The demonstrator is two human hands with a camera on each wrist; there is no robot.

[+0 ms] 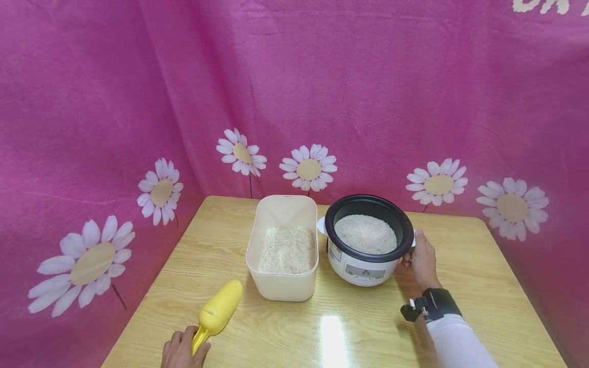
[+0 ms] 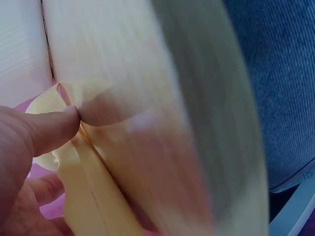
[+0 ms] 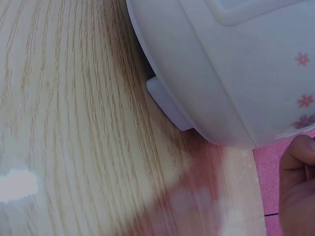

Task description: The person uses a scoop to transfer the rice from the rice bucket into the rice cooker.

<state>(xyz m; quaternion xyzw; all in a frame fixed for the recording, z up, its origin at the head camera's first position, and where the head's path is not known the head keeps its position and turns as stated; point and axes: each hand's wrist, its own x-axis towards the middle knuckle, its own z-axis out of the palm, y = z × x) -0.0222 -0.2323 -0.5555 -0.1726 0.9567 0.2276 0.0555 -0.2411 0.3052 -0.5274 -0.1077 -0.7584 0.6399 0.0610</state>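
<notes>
My left hand point(image 1: 180, 350) grips a yellow scoop point(image 1: 223, 305) by its handle at the table's front left. The scoop's rounded back faces up and its tip points toward the bin. In the left wrist view the thumb presses on the scoop's handle point(image 2: 91, 191). A white rice cooker point(image 1: 338, 263) with a black inner pot stands lidless right of centre, holding white rice point(image 1: 365, 234). My right hand point(image 1: 424, 258) holds the cooker's right side handle, its fingers bent in the right wrist view. Left of the cooker, a cream plastic bin point(image 1: 282, 287) contains rice point(image 1: 287, 250).
The wooden table point(image 1: 368, 327) has a bright light reflection at its front. Pink cloth point(image 1: 368, 102) with white daisies hangs behind and on both sides. The bin and cooker stand close together.
</notes>
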